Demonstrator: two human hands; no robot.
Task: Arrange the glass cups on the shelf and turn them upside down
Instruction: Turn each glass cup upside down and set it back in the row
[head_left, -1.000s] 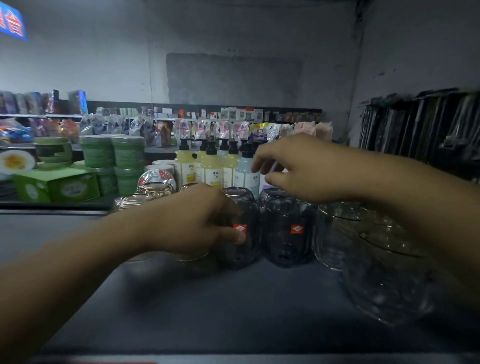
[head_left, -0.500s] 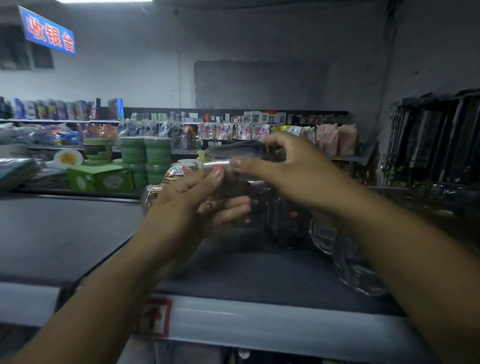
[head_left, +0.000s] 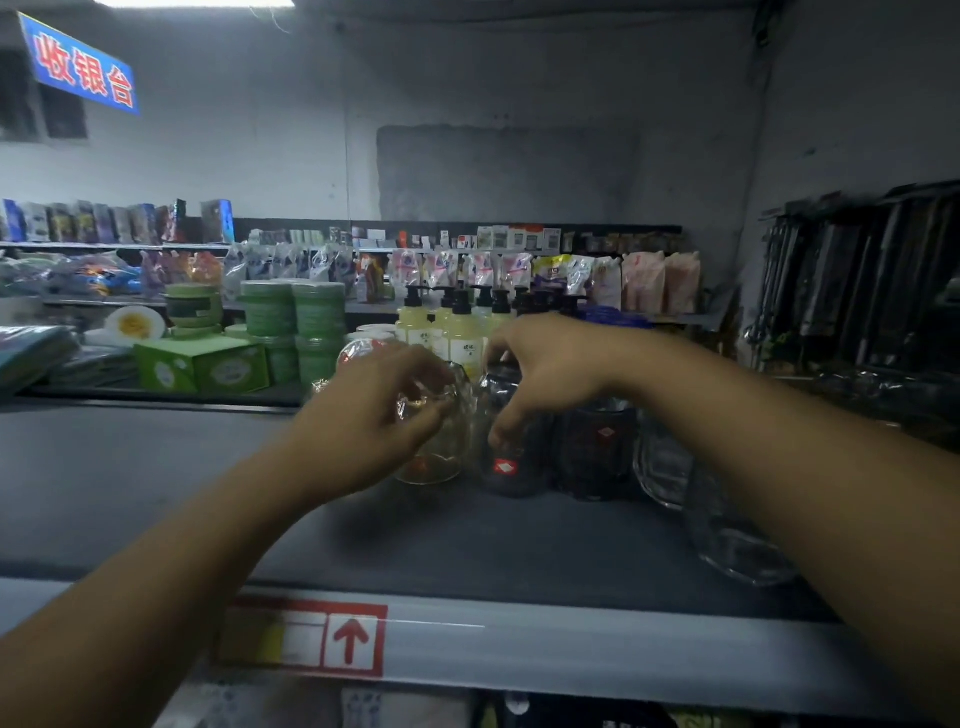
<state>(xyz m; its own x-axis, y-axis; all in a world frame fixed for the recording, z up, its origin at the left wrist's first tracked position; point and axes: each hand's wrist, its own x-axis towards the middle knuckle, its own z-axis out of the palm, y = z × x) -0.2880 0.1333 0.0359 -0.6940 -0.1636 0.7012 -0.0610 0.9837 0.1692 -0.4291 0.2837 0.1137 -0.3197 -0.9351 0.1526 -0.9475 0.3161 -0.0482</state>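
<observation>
On the dark shelf top (head_left: 467, 551) stands a row of glass cups. My left hand (head_left: 379, 415) grips a clear cup (head_left: 441, 447) at the row's left end; the cup stands on the shelf. Right beside it is a dark-looking cup with a red label (head_left: 511, 467), and my right hand (head_left: 545, 369) curls over its top, thumb down its side. Another red-labelled cup (head_left: 597, 447) stands further right. Clear cups (head_left: 665, 467) continue under my right forearm, one near the front edge (head_left: 737, 551).
Behind the cups stand pump bottles (head_left: 457, 332), green tubs (head_left: 291, 322) and a green box (head_left: 202, 364). Hanging goods (head_left: 857, 280) fill the right side. The shelf's front rail carries a red arrow label (head_left: 348, 642). Bare shelf surface lies to the left of the cups.
Both hands held a cup raised in the air half a second ago. Now the hands are lowered to the row, left hand on the clear cup on the shelf, right hand on its neighbour.
</observation>
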